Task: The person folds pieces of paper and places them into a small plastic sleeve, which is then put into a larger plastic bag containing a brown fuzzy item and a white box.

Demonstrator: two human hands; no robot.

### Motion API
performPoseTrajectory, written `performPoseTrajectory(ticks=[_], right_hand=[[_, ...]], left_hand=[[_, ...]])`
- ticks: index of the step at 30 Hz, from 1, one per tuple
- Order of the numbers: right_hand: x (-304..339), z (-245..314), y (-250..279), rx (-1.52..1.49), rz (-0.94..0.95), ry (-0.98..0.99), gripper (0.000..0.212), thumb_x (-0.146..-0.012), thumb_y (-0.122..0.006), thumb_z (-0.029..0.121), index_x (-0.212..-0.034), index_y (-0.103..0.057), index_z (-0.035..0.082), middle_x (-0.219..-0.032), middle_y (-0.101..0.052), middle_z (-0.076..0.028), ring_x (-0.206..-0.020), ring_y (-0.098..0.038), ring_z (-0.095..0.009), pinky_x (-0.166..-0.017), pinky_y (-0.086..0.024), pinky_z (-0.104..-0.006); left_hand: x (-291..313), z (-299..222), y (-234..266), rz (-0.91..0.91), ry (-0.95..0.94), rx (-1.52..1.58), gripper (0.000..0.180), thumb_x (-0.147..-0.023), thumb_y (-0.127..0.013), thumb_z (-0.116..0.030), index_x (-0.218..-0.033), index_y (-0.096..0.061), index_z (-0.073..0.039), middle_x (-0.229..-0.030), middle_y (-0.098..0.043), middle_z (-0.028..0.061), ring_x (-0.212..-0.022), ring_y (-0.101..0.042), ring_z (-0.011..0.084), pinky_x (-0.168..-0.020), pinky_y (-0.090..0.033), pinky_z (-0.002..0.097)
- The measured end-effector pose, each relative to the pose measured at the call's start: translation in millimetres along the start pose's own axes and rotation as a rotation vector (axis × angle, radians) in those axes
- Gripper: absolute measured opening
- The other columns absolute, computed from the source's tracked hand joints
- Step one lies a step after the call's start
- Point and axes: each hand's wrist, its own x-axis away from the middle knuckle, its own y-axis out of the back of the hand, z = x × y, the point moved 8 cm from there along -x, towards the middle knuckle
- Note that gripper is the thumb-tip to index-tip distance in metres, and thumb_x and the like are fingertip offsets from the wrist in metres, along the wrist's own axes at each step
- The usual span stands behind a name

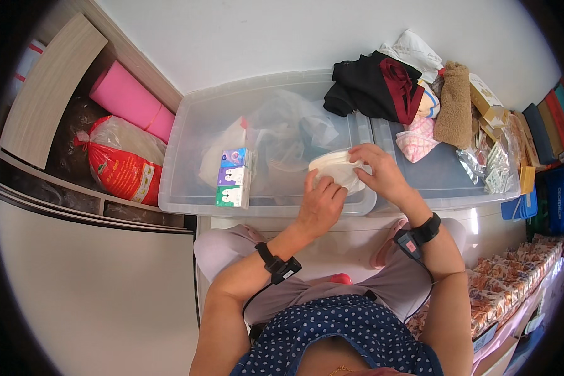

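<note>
Over the front right part of a clear plastic storage bin's lid (200, 106), I hold a white round bundle (338, 170). It has a pale layered rim and looks like stacked disposable bowls in thin wrap, but its exact kind is hard to tell. My left hand (323, 203) grips its near left edge with curled fingers. At its right side, my right hand (382, 172) pinches the rim between thumb and fingers. A pack of tissues (233, 178) in purple, blue and green lies to the left, next to a white plastic bag (222, 153).
A second clear bin (445, 199) on the right bears dark clothing (370, 84), a brown rolled towel (454, 103), a pink checked cloth (418, 139) and small packets (498, 166). An open cabinet drawer at left holds a pink roll (131, 100) and a red bag (122, 160).
</note>
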Motion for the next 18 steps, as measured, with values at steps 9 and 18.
performPoseTrajectory(ticks=[9, 18], right_hand=[[3, 4, 1, 0.18, -0.036, 0.109, 0.012, -0.071, -0.061, -0.002, -0.081, -0.066, 0.002, -0.109, -0.06, -0.012, -0.105, -0.053, -0.032, -0.087, -0.047, -0.0386], [2, 13, 3, 0.308, 0.122, 0.153, 0.018, -0.066, -0.07, 0.008, -0.083, -0.068, 0.004, -0.116, -0.055, -0.011, -0.112, -0.048, -0.03, -0.092, -0.044, -0.0385]], left_hand=[[0, -1, -1, -0.037, -0.003, -0.004, 0.032, -0.071, -0.067, -0.005, -0.103, -0.066, -0.006, -0.08, -0.06, 0.001, -0.091, -0.056, 0.0194, -0.106, -0.026, 0.0559], [2, 1, -5, 0.024, 0.021, -0.004, 0.033, -0.072, -0.067, -0.008, -0.104, -0.063, -0.003, -0.12, -0.055, 0.0119, -0.111, -0.05, 0.0276, -0.106, -0.023, 0.0588]])
